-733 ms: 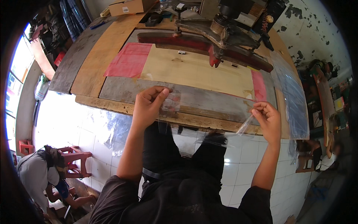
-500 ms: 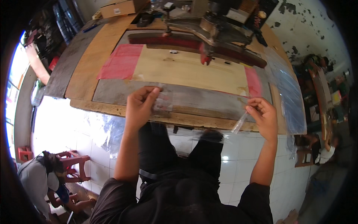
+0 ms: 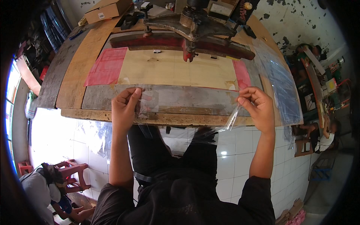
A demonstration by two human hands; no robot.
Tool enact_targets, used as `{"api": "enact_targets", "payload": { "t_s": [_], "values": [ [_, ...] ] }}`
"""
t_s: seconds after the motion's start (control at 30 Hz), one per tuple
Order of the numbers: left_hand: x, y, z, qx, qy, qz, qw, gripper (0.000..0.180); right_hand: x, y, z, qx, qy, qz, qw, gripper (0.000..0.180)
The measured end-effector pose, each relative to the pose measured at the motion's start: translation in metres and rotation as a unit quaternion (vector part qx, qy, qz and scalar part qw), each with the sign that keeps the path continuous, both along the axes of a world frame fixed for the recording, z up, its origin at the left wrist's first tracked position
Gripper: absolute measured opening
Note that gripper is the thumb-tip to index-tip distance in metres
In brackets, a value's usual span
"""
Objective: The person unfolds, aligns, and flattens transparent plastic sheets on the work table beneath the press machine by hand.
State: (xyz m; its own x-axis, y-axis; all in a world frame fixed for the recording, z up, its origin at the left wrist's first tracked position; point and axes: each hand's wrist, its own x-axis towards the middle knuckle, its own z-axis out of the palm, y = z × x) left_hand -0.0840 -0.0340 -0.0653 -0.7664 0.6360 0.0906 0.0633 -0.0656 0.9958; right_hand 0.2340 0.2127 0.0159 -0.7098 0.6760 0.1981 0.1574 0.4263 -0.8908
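Note:
A thin clear plastic sheet [image 3: 231, 119] hangs between my two hands at the near edge of the worktable. My left hand [image 3: 124, 107] pinches one corner between thumb and fingertips, just below the left part of a pale yellow panel [image 3: 176, 73]. At the other end, my right hand [image 3: 258, 107] grips the sheet the same way, near the panel's right end, and folds gather below its fingers. The sheet's lower edge drops past the table front; its full outline is hard to see. Pink-red strips [image 3: 107, 66] flank the panel, which lies flat on a grey plate [image 3: 172, 98].
A red-edged metal press bar [image 3: 150, 42] on a heavy bracket spans the panel's far side. Stacked clear bluish sheets [image 3: 283, 93] lie at the table's right. A cardboard box [image 3: 105, 12] stands far left. People sit low at both sides, near a red stool [image 3: 73, 174] on the left.
My hands have drawn slightly farther apart, with the plastic sheet spread wider between them. My right hand has risen a little. The whole view has shifted, so the table appears farther left.

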Motion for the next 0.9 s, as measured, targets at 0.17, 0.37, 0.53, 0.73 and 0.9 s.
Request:
{"api": "enact_targets", "payload": {
  "t_s": [0.17, 0.37, 0.53, 0.73, 0.9],
  "values": [
    [0.002, 0.001, 0.002, 0.009, 0.006, 0.007, 1.0, 0.027, -0.002, 0.001, -0.002, 0.0, 0.01, -0.001, 1.0, 0.017],
    [-0.003, 0.015, -0.003, -0.036, 0.087, 0.032, 0.995, 0.026, -0.021, 0.026, -0.017, 0.012, -0.003, -0.035, 0.999, 0.017],
    [-0.016, 0.038, 0.023, -0.131, 0.192, 0.029, 0.972, 0.024, -0.052, 0.061, -0.029, 0.033, -0.045, -0.021, 0.998, 0.018],
    [-0.061, 0.077, 0.008, -0.195, 0.39, -0.008, 0.9, 0.022, -0.089, 0.1, -0.058, 0.138, -0.112, -0.039, 0.983, 0.016],
    [-0.069, 0.092, 0.01, -0.215, 0.484, -0.029, 0.848, 0.021, -0.103, 0.092, -0.055, 0.236, -0.133, -0.044, 0.962, 0.014]
  ]
}}
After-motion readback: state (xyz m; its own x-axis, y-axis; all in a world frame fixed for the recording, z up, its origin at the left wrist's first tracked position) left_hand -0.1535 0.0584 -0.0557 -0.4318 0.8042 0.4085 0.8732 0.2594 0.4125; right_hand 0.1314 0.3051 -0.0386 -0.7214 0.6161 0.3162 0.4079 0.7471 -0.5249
